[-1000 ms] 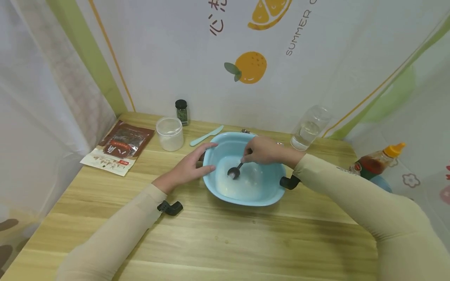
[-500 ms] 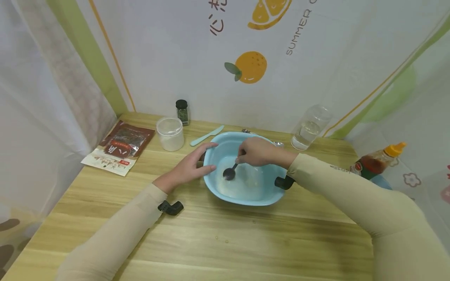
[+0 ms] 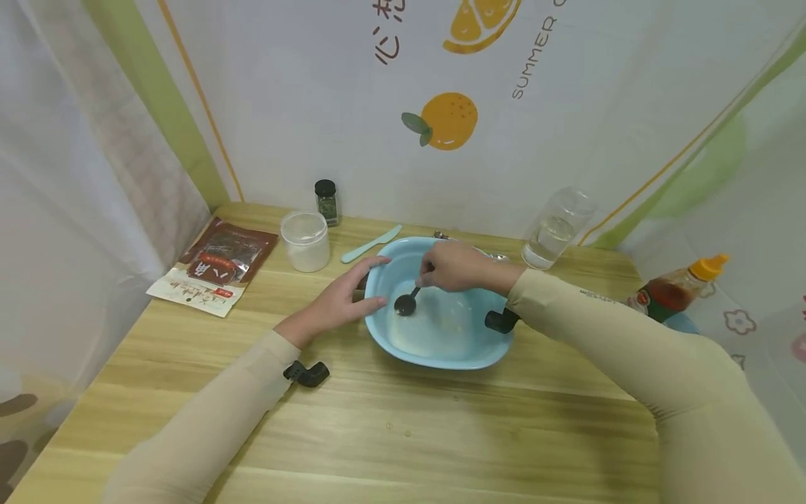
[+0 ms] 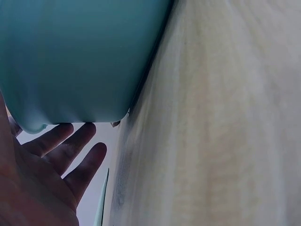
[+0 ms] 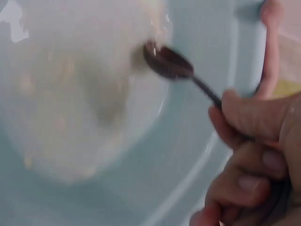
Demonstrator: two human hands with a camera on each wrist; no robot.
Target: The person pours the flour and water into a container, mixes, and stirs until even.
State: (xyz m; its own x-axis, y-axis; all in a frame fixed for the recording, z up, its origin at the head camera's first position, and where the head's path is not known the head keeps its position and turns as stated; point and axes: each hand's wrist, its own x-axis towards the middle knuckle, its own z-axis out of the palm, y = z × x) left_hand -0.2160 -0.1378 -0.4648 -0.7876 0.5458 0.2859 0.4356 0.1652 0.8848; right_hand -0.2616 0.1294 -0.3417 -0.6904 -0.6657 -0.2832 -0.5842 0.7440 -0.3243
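A light blue basin stands on the wooden table with cloudy whitish liquid and pale bits inside. My right hand pinches the handle of a small dark spoon over the basin's left part. In the right wrist view, the spoon's bowl is tilted at the liquid's edge; how deep it dips is unclear. At the basin's left side, my left hand rests with spread, fairly straight fingers, index and thumb tips at the rim. Its other fingers touch the outer wall in the left wrist view.
Left of the basin are a clear jar of white contents, a small black-capped jar, a pale green knife and a brown-and-white packet. Rightward stand a glass of clear liquid and an orange-capped sauce bottle.
My right hand and the spoon have shifted left and slightly away from me within the basin. The whitish clump seen in the spoon earlier no longer shows. My left hand stays put.
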